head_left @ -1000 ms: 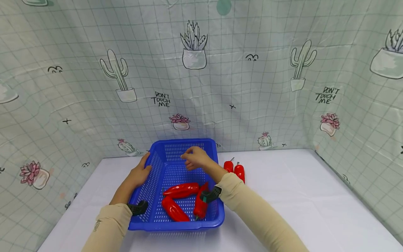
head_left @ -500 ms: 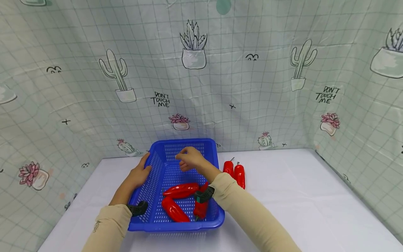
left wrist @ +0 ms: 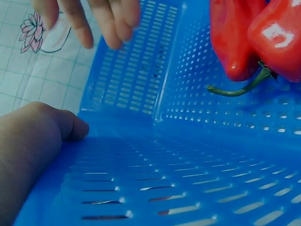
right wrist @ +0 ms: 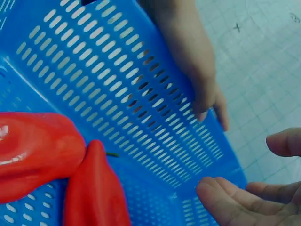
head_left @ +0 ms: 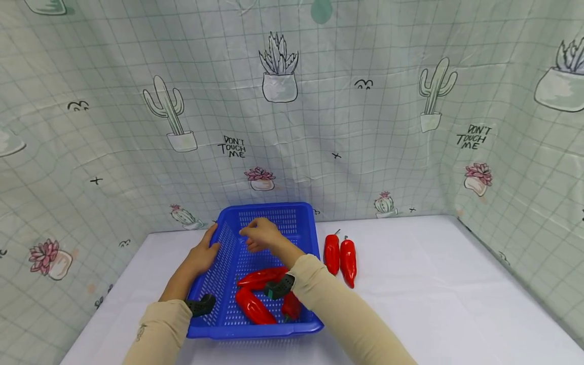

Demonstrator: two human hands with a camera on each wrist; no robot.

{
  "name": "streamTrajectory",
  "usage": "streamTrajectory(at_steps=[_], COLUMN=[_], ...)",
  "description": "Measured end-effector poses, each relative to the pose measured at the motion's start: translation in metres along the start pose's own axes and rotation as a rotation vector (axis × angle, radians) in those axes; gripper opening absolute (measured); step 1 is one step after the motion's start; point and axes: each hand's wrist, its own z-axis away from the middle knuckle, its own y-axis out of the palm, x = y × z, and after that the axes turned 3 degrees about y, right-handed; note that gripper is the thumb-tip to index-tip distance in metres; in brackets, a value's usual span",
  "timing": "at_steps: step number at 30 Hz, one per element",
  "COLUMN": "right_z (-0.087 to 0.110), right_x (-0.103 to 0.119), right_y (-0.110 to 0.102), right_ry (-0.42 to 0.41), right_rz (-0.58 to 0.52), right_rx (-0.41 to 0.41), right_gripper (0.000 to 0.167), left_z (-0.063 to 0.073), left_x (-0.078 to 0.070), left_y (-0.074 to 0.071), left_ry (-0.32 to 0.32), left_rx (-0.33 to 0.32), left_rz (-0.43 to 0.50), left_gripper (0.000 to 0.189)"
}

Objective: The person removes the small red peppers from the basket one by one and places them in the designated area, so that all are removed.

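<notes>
A blue perforated plastic basket (head_left: 255, 332) sits on the table with three red peppers in it: one lies crosswise (head_left: 259, 278), another slants at the front (head_left: 254, 307), and the third (head_left: 291, 307) is partly covered by my right forearm. My left hand (head_left: 203, 256) grips the basket's left rim, thumb inside and fingers over the outer side, as the right wrist view shows. Over the back part of the basket hangs my right hand (head_left: 262, 235), fingers loosely bent and holding nothing. In the right wrist view its thumb (right wrist: 287, 142) and fingers stand apart near the left rim.
Two more red peppers, one nearer the basket (head_left: 332, 255) and one beside it (head_left: 349, 262), lie on the white table (head_left: 433, 284) right of the basket. A patterned curtain (head_left: 337, 121) surrounds the table's back and sides.
My right hand has moved left across the basket, its forearm uncovering the two peppers on the table and covering more of those inside. The left hand keeps its grip on the rim.
</notes>
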Motion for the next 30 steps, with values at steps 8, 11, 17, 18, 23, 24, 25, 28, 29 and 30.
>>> streamTrajectory(at_steps=[8, 11, 17, 18, 23, 24, 25, 28, 29, 30], right_z=[-0.008, -0.009, -0.012, -0.012, -0.015, -0.015, -0.015, -0.014, -0.013, -0.013], right_x=[-0.002, -0.002, -0.003, -0.005, -0.011, -0.012, -0.012, -0.015, -0.015, -0.016], right_y=[0.009, 0.013, 0.027, 0.03, 0.044, 0.046, 0.048, 0.052, 0.053, 0.054], right_ry=[0.033, 0.034, 0.031, 0.026, 0.019, 0.025, 0.032, 0.049, 0.056, 0.064], right_rz=[-0.026, -0.004, 0.059, 0.09, 0.235, 0.243, 0.252, 0.255, 0.252, 0.249], right_rx=[-0.06, -0.053, -0.081, -0.089, -0.102, -0.1, -0.094, -0.059, -0.044, -0.031], right_gripper=[0.034, 0.033, 0.026, 0.025, 0.025, 0.027, 0.028, 0.033, 0.033, 0.033], left_z=[0.0, 0.0, 0.0, 0.0, 0.001, 0.001, 0.001, 0.002, 0.003, 0.003], left_x=[0.002, 0.003, 0.002, 0.002, 0.0, 0.0, 0.0, 0.0, 0.0, 0.001], left_y=[-0.001, 0.0, 0.002, 0.002, 0.001, 0.0, -0.001, -0.003, -0.004, -0.004], left_ry=[-0.008, -0.008, -0.005, -0.003, 0.005, 0.005, 0.006, 0.003, 0.001, -0.001], left_rx=[0.004, 0.003, -0.005, -0.006, -0.009, -0.007, -0.006, -0.004, -0.002, -0.001], left_rz=[0.003, 0.004, 0.002, 0.002, -0.003, -0.002, -0.003, -0.013, -0.014, -0.014], left_gripper=[0.06, 0.06, 0.06, 0.06, 0.059, 0.059, 0.059, 0.06, 0.06, 0.06])
